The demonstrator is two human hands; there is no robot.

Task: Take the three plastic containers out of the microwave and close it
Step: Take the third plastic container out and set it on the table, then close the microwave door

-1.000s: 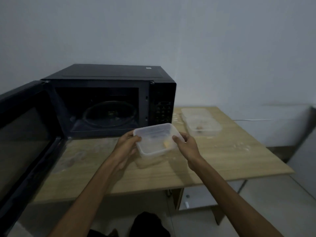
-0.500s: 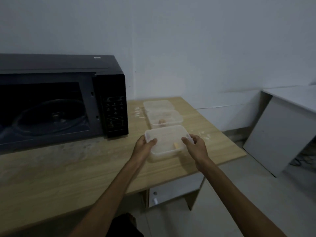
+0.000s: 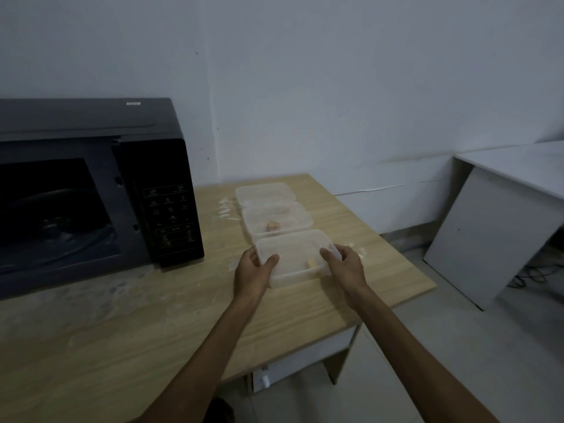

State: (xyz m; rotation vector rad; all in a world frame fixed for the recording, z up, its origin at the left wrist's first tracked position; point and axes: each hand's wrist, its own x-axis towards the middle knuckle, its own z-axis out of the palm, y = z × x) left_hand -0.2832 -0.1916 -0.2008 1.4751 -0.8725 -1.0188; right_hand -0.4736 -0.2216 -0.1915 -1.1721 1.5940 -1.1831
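Observation:
A clear plastic container with a small yellow piece of food inside is on or just above the wooden table; contact is unclear. My left hand grips its left end and my right hand grips its right end. Two more clear containers stand in a row behind it: the middle container with a brownish bit of food, and the far container. The black microwave stands at the left with its cavity showing dark and its turntable visible; its door is out of view.
The microwave's keypad panel faces me just left of the containers. The table's right edge lies close to the containers. A white desk stands at the right across a strip of floor. White walls are behind.
Both hands carried the container from in front of the microwave to the right and set it down low behind the other two's row end. The view swung right, so the door left the frame.

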